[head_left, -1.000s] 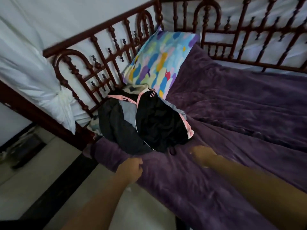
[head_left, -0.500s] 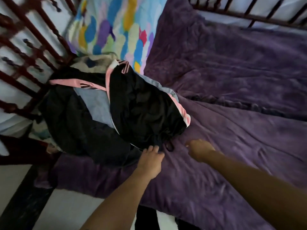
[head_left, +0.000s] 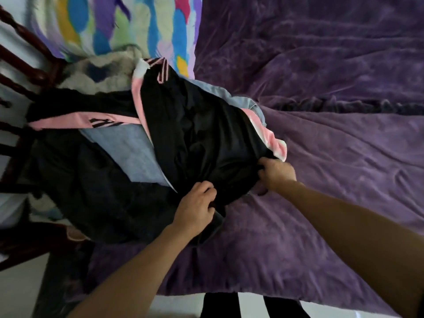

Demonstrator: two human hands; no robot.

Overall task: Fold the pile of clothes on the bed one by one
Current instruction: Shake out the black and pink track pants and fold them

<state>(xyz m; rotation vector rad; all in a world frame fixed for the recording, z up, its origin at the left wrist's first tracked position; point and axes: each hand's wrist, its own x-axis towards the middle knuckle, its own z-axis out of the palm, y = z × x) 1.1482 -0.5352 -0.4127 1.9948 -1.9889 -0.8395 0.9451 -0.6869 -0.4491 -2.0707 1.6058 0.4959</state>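
Observation:
A pile of clothes (head_left: 96,184) lies at the left end of the bed, on a purple blanket (head_left: 332,145). On top is a black garment with pink trim (head_left: 199,138). A light blue piece (head_left: 128,154) shows beneath it, and a dark grey one lies lower left. My left hand (head_left: 195,210) grips the black garment's near edge with curled fingers. My right hand (head_left: 276,173) grips the same edge further right, just below the pink hem.
A colourful patterned pillow (head_left: 128,26) leans behind the pile. The dark wooden bed rail (head_left: 27,63) runs along the left. A pale fuzzy cloth (head_left: 98,72) lies between pillow and pile. The blanket spreads wide to the right. Floor shows below the bed edge.
The view has closed in on the pile. Both hands moved forward from the blanket to the black garment and have taken hold of its near edge.

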